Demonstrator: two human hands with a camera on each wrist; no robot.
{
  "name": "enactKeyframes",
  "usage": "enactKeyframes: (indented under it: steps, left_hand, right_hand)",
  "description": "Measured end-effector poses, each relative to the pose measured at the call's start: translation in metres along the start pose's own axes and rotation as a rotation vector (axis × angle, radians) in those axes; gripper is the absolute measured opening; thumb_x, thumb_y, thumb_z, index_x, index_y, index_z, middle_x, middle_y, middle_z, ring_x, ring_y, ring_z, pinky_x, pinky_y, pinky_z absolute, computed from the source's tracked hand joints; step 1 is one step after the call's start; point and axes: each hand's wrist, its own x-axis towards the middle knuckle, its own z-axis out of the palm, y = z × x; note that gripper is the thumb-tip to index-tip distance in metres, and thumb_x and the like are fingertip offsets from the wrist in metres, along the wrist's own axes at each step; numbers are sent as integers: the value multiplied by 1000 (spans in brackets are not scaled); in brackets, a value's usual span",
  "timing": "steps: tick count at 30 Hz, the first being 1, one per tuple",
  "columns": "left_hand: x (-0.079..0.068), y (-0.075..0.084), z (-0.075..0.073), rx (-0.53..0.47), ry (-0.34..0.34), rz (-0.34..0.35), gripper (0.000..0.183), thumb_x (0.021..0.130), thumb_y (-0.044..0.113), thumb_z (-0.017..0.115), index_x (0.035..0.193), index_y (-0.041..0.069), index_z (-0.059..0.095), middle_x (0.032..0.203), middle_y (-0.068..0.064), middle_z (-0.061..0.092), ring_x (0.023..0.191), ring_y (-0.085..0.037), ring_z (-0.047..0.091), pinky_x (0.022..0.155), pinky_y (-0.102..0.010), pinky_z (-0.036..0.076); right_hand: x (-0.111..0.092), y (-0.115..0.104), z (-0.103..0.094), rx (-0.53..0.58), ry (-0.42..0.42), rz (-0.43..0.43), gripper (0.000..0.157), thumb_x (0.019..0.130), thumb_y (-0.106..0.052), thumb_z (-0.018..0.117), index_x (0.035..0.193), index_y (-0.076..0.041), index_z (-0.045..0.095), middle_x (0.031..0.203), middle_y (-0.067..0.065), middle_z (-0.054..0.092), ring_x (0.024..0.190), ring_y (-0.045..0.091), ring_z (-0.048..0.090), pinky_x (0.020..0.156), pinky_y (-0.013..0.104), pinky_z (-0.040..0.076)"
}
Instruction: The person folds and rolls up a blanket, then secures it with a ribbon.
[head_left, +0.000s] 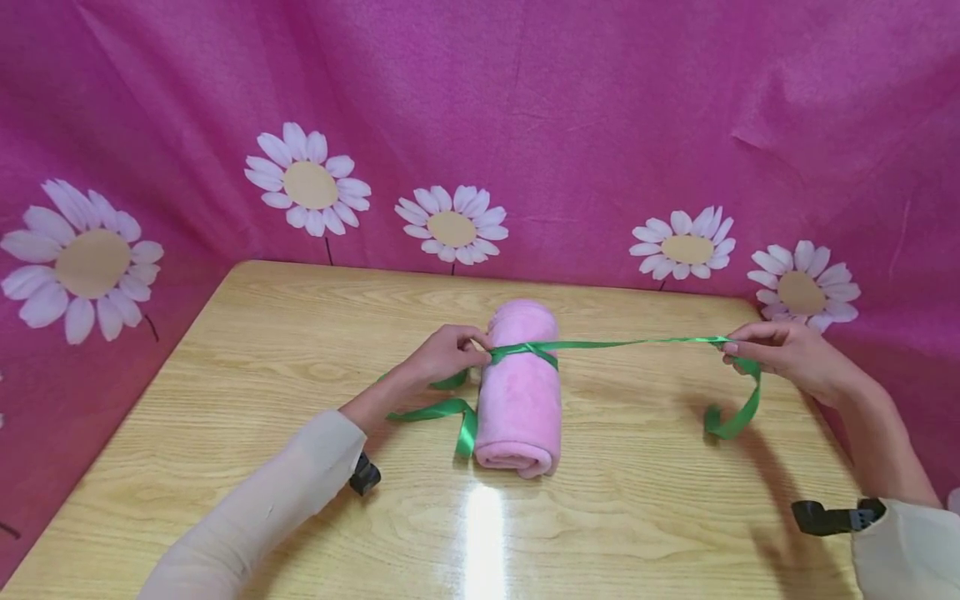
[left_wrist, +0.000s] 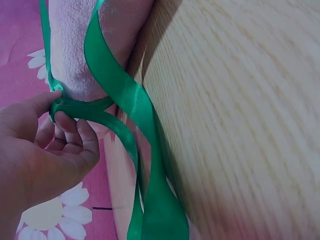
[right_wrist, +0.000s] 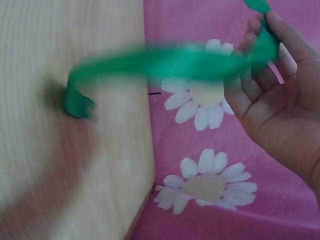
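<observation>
A rolled pink plush cloth (head_left: 519, 417) lies lengthwise on the table, with green satin ribbon (head_left: 615, 344) wrapped round its upper part and crossed on top. My left hand (head_left: 442, 354) pinches the ribbon at the roll's left side; in the left wrist view, thumb and fingertips hold a looped part of the ribbon (left_wrist: 75, 107). Out to the right, my right hand (head_left: 787, 358) pinches the other length between thumb and fingers, drawn taut from the crossing. Its loose end dangles below that hand, and the ribbon (right_wrist: 170, 64) is blurred in the right wrist view.
The wooden table (head_left: 300, 333) has a pink cloth (head_left: 562, 125) with printed daisies behind and beside it. More green ribbon (head_left: 467, 429) trails at the roll's lower left. Black wrist straps (head_left: 365, 475) show at both sleeves.
</observation>
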Motion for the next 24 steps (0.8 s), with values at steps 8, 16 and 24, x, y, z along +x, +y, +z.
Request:
enactKeyframes:
  steps: [8, 16, 24]
  left_hand:
    - [-1, 3, -6, -10, 1, -18, 16, 96, 15, 68, 105, 5, 75, 73, 1, 51, 68, -11, 42, 61, -24, 35]
    - [2, 3, -10, 18, 5, 3, 15, 97, 15, 67, 101, 4, 74, 81, 0, 59, 71, -13, 46, 63, -25, 40]
    - [-1, 4, -22, 23, -116, -28, 15, 96, 13, 67, 102, 1, 75, 76, 0, 59, 62, -11, 45, 60, -25, 39]
  right_hand:
    - [-9, 18, 7, 272, -60, 30, 25, 104, -1, 49, 100, -2, 75, 86, 3, 70, 72, 10, 65, 65, 26, 55]
    - [-12, 32, 23, 278, 3, 104, 26, 105, -6, 51, 99, -11, 76, 74, -9, 47, 56, 19, 16, 52, 38, 17]
    - [-13, 37, 33, 72, 33, 174, 24, 103, -20, 57, 107, -1, 71, 78, -11, 51, 70, 10, 40, 56, 31, 38]
